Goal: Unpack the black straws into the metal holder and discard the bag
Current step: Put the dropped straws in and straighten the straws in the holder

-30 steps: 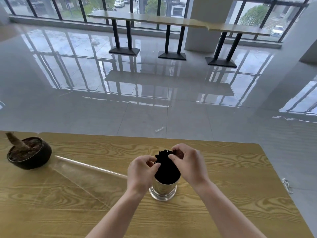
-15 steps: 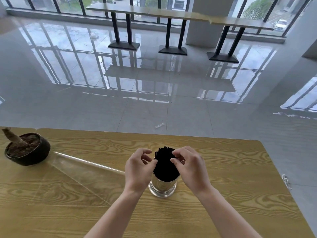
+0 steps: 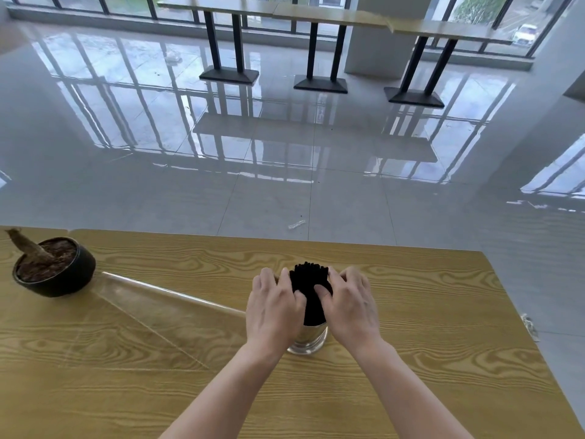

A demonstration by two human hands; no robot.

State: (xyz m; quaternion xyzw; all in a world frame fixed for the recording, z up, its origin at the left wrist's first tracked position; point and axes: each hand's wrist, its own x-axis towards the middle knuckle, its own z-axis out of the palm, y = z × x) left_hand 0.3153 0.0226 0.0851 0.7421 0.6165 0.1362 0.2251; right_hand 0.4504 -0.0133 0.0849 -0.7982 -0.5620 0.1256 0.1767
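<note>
A bundle of black straws [image 3: 310, 280] stands upright in a shiny metal holder [image 3: 308, 339] near the middle of the wooden table [image 3: 427, 312]. My left hand [image 3: 273, 307] presses against the bundle's left side and my right hand [image 3: 348, 304] against its right side, fingers spread around the straws. The hands hide most of the holder. The clear empty bag [image 3: 152, 312] lies flat on the table to the left of the holder.
A dark bowl-shaped pot [image 3: 55, 267] with soil and a dry stump sits at the table's far left. The table's far edge and right edge are near. Beyond lie a glossy tiled floor and high tables [image 3: 316, 14] by the windows.
Both hands have dropped from pinching the straw tops to cupping the bundle's sides with fingers spread. The camera has tilted down slightly.
</note>
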